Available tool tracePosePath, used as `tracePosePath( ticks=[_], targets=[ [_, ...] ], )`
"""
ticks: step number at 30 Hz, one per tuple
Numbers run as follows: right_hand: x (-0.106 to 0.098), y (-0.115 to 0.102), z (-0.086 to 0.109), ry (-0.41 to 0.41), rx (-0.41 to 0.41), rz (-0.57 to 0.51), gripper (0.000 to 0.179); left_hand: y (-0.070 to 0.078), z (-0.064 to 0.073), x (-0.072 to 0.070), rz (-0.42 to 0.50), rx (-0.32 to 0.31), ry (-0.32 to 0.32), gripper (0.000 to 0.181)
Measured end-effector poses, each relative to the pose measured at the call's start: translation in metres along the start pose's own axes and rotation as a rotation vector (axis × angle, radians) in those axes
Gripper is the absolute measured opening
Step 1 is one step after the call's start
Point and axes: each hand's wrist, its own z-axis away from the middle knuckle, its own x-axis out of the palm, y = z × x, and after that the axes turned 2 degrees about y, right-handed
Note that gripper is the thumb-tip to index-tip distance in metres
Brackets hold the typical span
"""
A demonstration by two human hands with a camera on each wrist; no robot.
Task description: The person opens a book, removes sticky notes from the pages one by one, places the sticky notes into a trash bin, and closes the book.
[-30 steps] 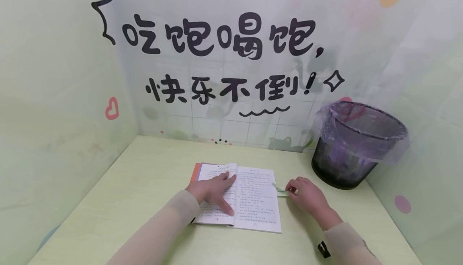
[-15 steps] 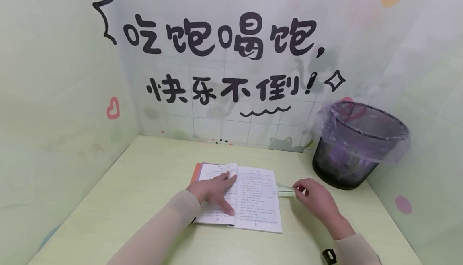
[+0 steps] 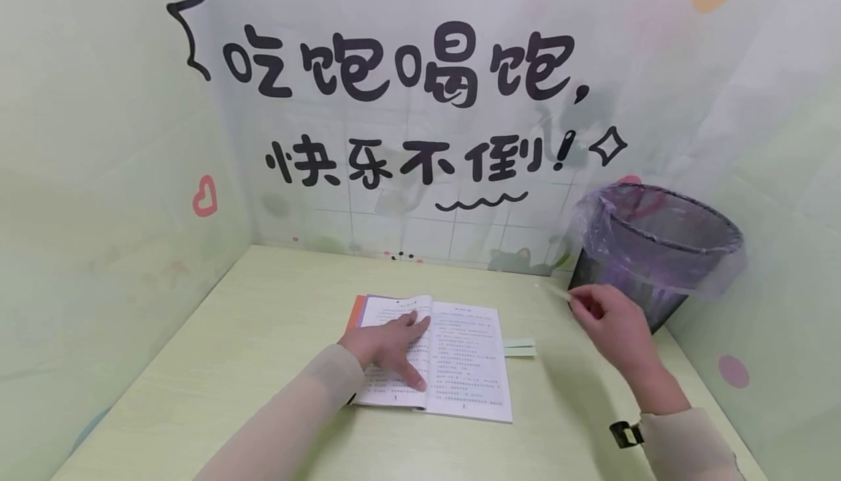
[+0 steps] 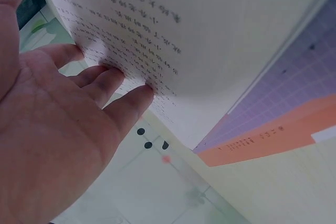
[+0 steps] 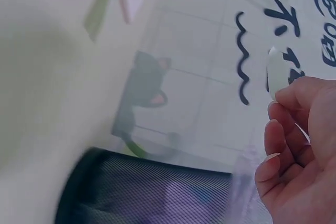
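Observation:
An open book (image 3: 466,364) lies on the table, with an orange and purple cover edge showing at its left. My left hand (image 3: 390,349) presses its left page, fingers spread; in the left wrist view the fingertips (image 4: 137,100) touch the printed page. Up and right of the book, my right hand (image 3: 611,324) pinches a narrow pale green sticky tab (image 3: 555,292) between thumb and forefinger. That same tab (image 5: 278,72) points away from the fingers in the right wrist view. More pale green tabs (image 3: 520,344) stick out past the book's right edge.
Behind my right hand stands a black mesh bin (image 3: 631,284) lined with a purple plastic bag (image 3: 696,273). Printed wall sheets (image 3: 420,233) enclose the pale table (image 3: 276,335) at the back and both sides. A black band (image 3: 624,435) shows at my right wrist.
My right hand has pulled a tab away from the book's right edge and lifted it up and right, in front of the bin. My left hand stays in place.

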Motion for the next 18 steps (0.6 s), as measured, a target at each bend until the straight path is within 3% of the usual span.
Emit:
tracePosePath(
  ticks=[10, 18],
  targets=[
    [-0.045, 0.003, -0.032, 0.191, -0.042, 0.024, 0.012, 0.0, 0.001, -0.001, 0.013, -0.003, -0.002, 0.127],
    [-0.085, 0.013, -0.057, 0.24, 0.099, 0.023, 0.025, -0.001, 0.0, 0.0, 0.007, -0.011, -0.002, 0.126]
  ],
)
